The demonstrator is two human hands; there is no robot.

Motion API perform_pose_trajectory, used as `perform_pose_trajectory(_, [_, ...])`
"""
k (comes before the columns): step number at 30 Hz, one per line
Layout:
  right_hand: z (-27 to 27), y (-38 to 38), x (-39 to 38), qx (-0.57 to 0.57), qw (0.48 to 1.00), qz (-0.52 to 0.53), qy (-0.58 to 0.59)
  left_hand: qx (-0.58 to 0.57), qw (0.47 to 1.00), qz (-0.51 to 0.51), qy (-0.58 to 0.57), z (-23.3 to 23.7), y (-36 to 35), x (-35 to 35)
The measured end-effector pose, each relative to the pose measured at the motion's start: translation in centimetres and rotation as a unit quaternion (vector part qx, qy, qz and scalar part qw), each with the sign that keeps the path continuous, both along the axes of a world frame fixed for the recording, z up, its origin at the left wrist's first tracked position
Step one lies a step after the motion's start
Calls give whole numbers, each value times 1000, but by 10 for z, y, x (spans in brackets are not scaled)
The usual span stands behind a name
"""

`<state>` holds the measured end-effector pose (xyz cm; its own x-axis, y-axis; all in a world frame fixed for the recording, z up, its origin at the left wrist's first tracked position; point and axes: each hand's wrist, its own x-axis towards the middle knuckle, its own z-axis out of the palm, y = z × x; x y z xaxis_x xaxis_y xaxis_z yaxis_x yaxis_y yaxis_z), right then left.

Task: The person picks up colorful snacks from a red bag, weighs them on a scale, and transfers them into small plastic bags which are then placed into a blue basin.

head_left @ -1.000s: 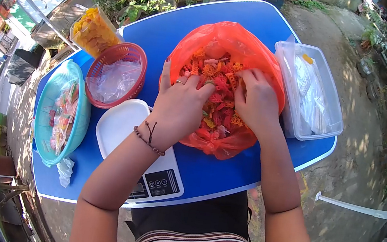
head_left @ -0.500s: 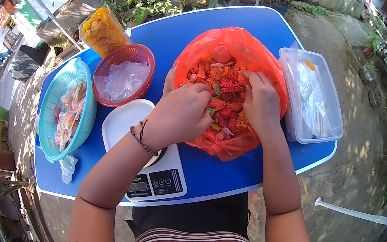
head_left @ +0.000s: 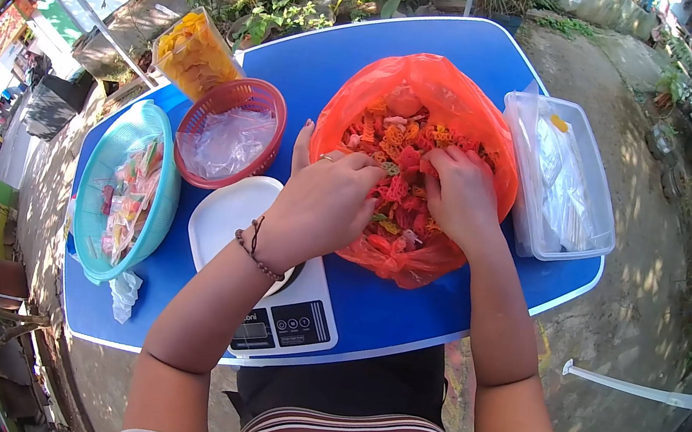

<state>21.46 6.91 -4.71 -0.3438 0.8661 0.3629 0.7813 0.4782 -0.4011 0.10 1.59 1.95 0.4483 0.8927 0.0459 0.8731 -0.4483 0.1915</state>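
Note:
A red plastic bag (head_left: pixel 350 93) stands open on the blue table, full of red, orange and green lattice-like pieces (head_left: pixel 403 140). Over the bag's left side is my left hand (head_left: pixel 321 204), its fingers curled at the pieces; one finger lies along the bag's outer edge. What its fingertips hold is hidden. My right hand (head_left: pixel 464 197) reaches into the right part of the bag, fingers bent and closed among the red pieces. Under my left forearm sits a white kitchen scale (head_left: pixel 319 296) with a white tray (head_left: pixel 228 208) on it.
On the blue table (head_left: pixel 467 43), a turquoise basket (head_left: pixel 92 198) holds small filled packets. Beside it are a red basket (head_left: pixel 273 139) of clear bags, a container of yellow pieces (head_left: pixel 196 58) and crumpled plastic (head_left: pixel 124 295). A clear box (head_left: pixel 601 225) with plastic bags stands right.
My right hand has moved slightly down and left in the bag, its fingers now more curled. My left hand has barely shifted. The table's view has moved slightly.

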Motion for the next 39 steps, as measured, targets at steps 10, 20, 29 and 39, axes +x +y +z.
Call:
perform_pose_trajectory(10, [23, -21, -14, -384, 731, 171, 539, -120, 900, 46, -416, 4, 12, 4])
perform_pose_trajectory(20, [22, -35, -28, -88, 943, 145, 285, -195, 838, 139, -490, 2, 9, 7])
perform_pose_trajectory(29, [24, -33, -24, -128, 924, 172, 317, -139, 808, 121, -560, -13, 11, -8])
perform_pose_trajectory(39, [12, -47, -48, -70, 894, 218, 386, -129, 799, 123, -574, -7, -29, -37])
